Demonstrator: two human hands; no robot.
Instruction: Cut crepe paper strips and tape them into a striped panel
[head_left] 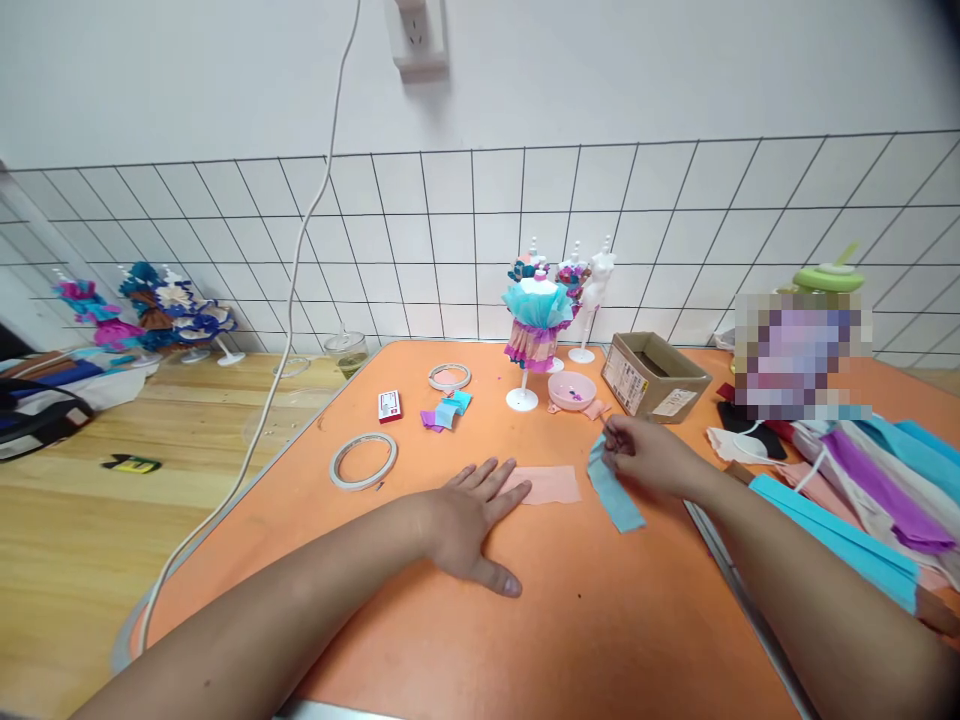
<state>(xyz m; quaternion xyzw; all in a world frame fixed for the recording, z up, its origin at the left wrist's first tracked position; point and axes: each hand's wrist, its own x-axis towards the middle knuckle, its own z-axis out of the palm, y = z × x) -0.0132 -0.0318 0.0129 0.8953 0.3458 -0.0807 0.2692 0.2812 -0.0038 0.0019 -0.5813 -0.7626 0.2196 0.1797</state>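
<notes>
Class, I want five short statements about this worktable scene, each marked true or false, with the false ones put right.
1. The left hand touches the pink strip. True.
2. The right hand holds a purple strip. False: the right hand holds a blue strip.
3. The cardboard box is open at the top. True.
4. The pink bowl stands to the right of the cardboard box in the picture. False: the pink bowl stands to its left.
5. The larger white ring lies nearer the person than the smaller white ring. True.
</notes>
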